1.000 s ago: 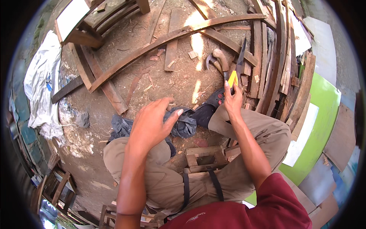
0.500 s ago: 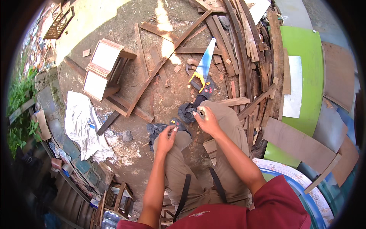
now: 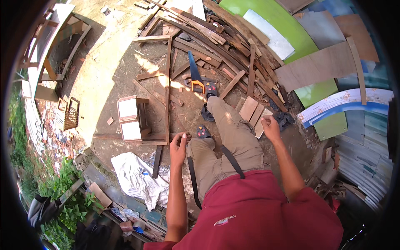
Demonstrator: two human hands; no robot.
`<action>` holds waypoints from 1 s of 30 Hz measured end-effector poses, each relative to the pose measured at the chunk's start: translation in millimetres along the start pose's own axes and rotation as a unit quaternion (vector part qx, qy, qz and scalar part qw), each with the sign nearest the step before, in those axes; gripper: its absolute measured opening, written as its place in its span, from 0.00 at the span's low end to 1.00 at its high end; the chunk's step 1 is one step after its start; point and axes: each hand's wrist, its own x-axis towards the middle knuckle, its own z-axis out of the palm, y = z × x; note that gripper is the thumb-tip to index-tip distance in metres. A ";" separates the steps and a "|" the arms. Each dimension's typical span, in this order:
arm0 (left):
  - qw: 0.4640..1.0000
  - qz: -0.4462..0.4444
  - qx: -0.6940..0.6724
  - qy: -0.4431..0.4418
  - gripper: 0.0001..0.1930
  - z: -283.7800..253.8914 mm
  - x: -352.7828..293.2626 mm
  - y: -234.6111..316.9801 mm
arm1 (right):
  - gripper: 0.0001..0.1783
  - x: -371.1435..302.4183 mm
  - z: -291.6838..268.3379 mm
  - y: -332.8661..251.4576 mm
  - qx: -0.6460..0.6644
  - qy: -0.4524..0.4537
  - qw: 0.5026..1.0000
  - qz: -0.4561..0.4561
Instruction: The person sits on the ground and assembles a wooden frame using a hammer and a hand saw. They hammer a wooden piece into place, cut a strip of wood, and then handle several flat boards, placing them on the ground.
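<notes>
My left hand [image 3: 178, 149] is held above my left thigh, thumb raised and fingers loosely bent apart, with nothing visible in it. Out to the right, my right hand [image 3: 271, 128] has its fingers curled in toward the thumb; whatever it may hold is hidden. It appears over the edge of some short light boards [image 3: 252, 111] lying on the ground. A handsaw [image 3: 194, 70] with a blue blade and yellow-orange handle lies beside my right foot, touched by neither hand. A small wooden frame piece with white panels [image 3: 128, 119] stands on the ground beyond my left hand.
Long wooden strips [image 3: 168, 89] cross the ground ahead. A heap of timber [image 3: 216, 35] lies at the far right, beside a green sheet [image 3: 287, 31] and other panels. A white cloth [image 3: 135, 177] lies at the left. A slatted crate [image 3: 68, 112] stands farther left.
My hands have moved apart, the right one out to the right, away from my knee. The view has swung, so the saw and wood pile appear farther left.
</notes>
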 end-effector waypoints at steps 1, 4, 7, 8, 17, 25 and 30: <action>1.000 0.005 0.021 -0.002 0.16 -8.3 -12.8 6.9 | 0.19 -20.4 -10.3 3.2 0.008 0.007 1.000 0.009; 0.994 0.009 0.105 -0.021 0.18 -23.7 -33.7 48.2 | 0.21 -62.2 -29.2 10.3 0.027 0.039 0.999 0.026; 0.989 0.041 0.134 -0.042 0.17 -20.9 -33.3 78.7 | 0.22 -88.1 -32.0 14.5 0.057 0.048 0.997 0.037; 0.985 0.069 0.152 -0.049 0.17 -16.5 -32.3 86.4 | 0.22 -91.0 -31.6 15.4 0.078 0.044 0.996 0.026; 0.980 0.097 0.162 -0.067 0.17 31.2 -61.4 78.9 | 0.20 -132.9 -38.5 3.3 0.070 -0.025 0.996 -0.050; 0.966 0.107 0.223 -0.072 0.16 93.0 -121.7 59.5 | 0.22 -124.2 -86.3 37.6 0.096 -0.066 0.987 -0.107; 0.982 0.116 0.145 0.034 0.17 133.8 -179.6 43.9 | 0.21 -92.0 -116.9 18.1 0.100 -0.169 0.959 -0.206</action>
